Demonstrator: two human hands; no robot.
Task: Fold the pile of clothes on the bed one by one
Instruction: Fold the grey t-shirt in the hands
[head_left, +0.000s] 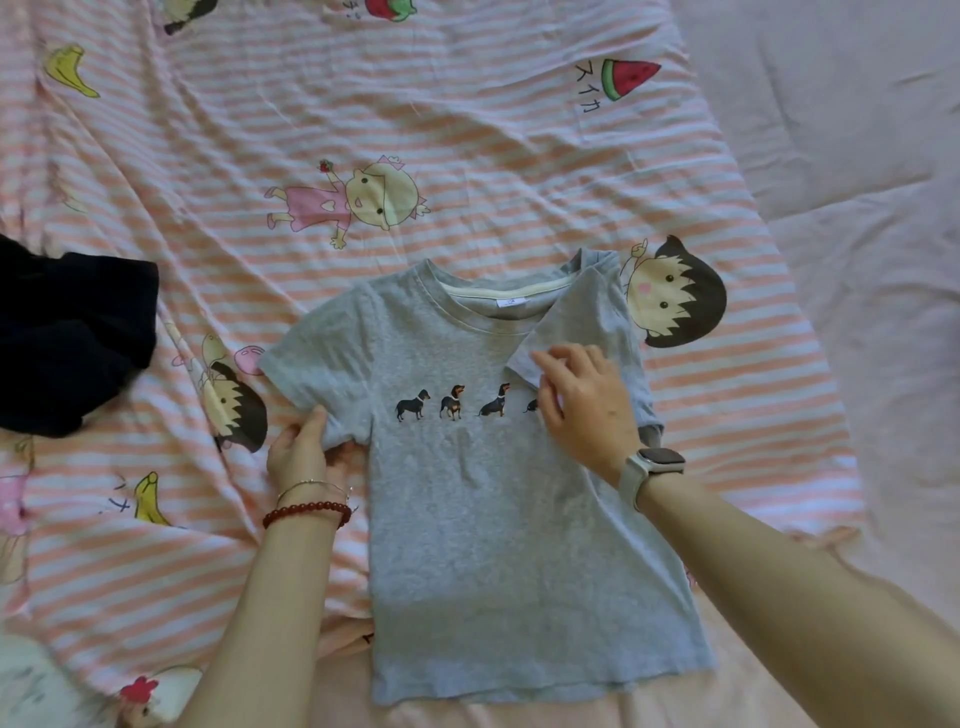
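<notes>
A grey T-shirt (483, 499) with a row of small dachshund prints lies face up in the middle of the bed, collar away from me. Its right sleeve is folded inward over the chest. My right hand (587, 400) rests on that folded sleeve with fingers spread, thumb at the sleeve's edge. My left hand (304, 449) pinches the lower edge of the left sleeve near the armpit, thumb on top. A dark navy garment (72, 338) lies bunched at the left edge.
The bed is covered by a pink-and-white striped sheet (467, 130) with cartoon prints, wrinkled at the left. A plain pale pink cover (857, 156) runs along the right side. A white bundle with a red flower print (156, 691) sits at the bottom left.
</notes>
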